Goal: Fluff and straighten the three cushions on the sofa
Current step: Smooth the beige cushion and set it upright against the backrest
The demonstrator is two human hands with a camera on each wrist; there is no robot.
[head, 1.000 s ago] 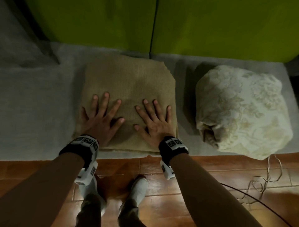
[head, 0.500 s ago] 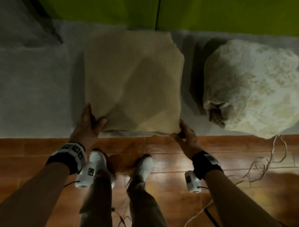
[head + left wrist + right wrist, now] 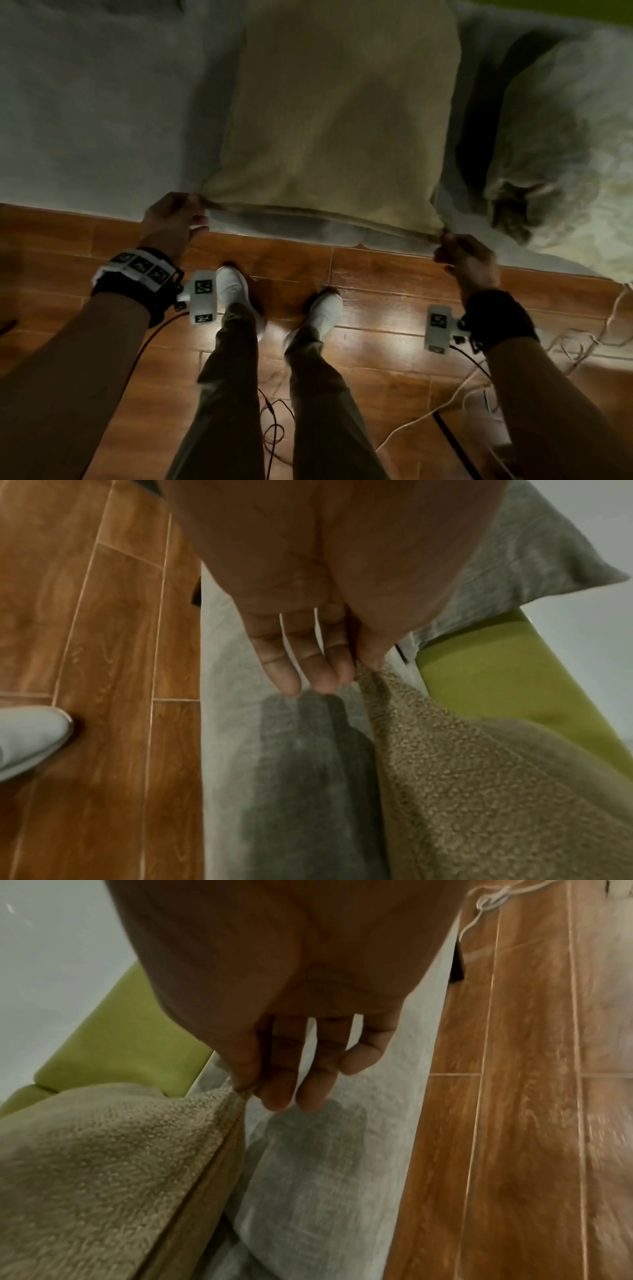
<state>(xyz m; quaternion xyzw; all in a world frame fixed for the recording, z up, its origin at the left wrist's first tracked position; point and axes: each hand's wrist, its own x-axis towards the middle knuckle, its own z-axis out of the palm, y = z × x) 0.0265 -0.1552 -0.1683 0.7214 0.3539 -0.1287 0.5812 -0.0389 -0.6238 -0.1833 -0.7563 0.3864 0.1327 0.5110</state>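
Observation:
A tan, nubbly cushion (image 3: 335,113) lies on the grey sofa seat (image 3: 85,120), its near edge lifted off the seat. My left hand (image 3: 197,207) pinches its near left corner between thumb and forefinger (image 3: 363,666). My right hand (image 3: 443,240) pinches the near right corner the same way (image 3: 245,1088). The edge is stretched taut between the two hands. A cream floral cushion (image 3: 565,144) sits bunched up to the right on the seat. A grey cushion (image 3: 534,550) shows behind my left hand in the left wrist view.
Green sofa backrest (image 3: 496,674) runs behind the cushions. Brown wood-look floor (image 3: 376,274) lies in front of the sofa, with my white shoes (image 3: 236,284) close to its edge. Loose cables (image 3: 582,342) trail on the floor at the right.
Both hands left the cushion's top, moved to its near corners and now pinch them, pulling the near edge up and toward me. The view has tilted down.

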